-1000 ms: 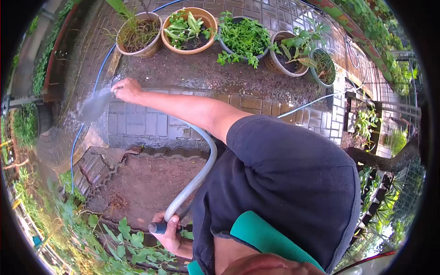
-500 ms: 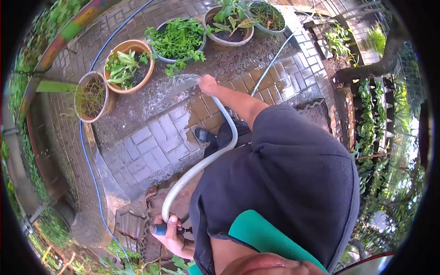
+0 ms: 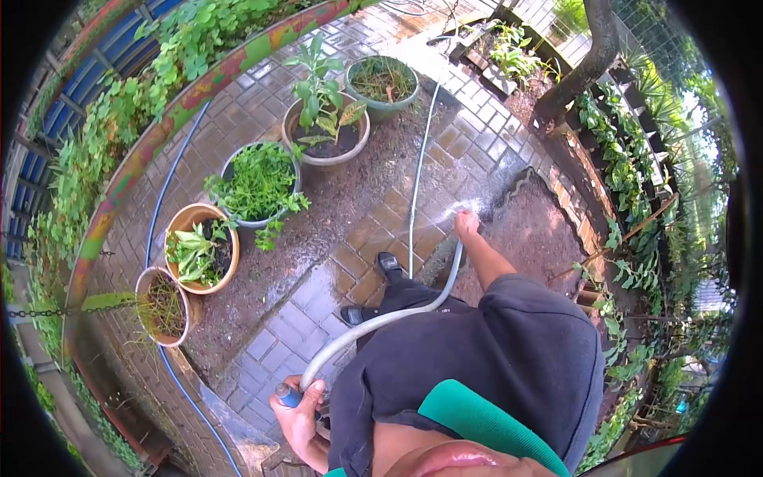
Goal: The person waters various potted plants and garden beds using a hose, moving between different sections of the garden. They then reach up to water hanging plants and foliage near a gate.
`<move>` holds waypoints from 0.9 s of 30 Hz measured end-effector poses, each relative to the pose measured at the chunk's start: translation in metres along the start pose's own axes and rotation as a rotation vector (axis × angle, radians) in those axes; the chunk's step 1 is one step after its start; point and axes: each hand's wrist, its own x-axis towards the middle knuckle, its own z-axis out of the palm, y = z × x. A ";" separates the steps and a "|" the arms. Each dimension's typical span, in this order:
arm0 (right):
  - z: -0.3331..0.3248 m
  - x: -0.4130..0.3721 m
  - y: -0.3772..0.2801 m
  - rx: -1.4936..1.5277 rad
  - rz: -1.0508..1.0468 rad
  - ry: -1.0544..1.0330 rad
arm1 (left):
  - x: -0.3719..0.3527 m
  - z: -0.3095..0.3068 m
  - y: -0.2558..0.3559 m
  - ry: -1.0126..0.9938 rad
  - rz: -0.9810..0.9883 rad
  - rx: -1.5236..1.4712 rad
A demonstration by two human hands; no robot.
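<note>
My right hand (image 3: 467, 222), arm stretched forward, is closed round the end of a pale hose (image 3: 381, 320), and water sprays from it onto the paving. The hose curves back across my dark shirt to my left hand (image 3: 302, 413) at the lower left. That hand is closed round a dark blue handle (image 3: 288, 393) beside the hose. A leafy potted plant (image 3: 258, 183), an orange-rimmed pot (image 3: 202, 248) and several more pots stand in a row to the left.
A blue hose (image 3: 169, 171) runs down the left side. A thin pale hose (image 3: 421, 159) crosses the brick paving (image 3: 294, 326). A tree trunk (image 3: 588, 71) and planting beds line the right, and a painted curved rail (image 3: 171, 119) the left.
My right hand has swung rightward with the hose end, and the spray now lands near the soil bed at the right. The view has turned, with the pots lower and further left.
</note>
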 end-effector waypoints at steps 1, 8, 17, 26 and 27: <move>0.010 0.006 0.003 0.085 0.042 -0.053 | 0.002 0.005 0.004 0.004 0.005 0.000; 0.002 0.068 -0.061 0.302 -0.063 -0.097 | 0.016 0.062 0.037 -0.013 0.014 0.074; -0.026 0.263 -0.056 0.456 -0.170 0.349 | 0.052 0.168 0.102 -0.191 0.082 0.254; -0.076 0.211 -0.032 0.782 0.326 0.015 | 0.094 0.208 0.143 -0.262 0.068 0.263; -0.067 0.199 -0.037 0.818 0.315 -0.027 | 0.097 0.207 0.148 -0.256 0.059 0.277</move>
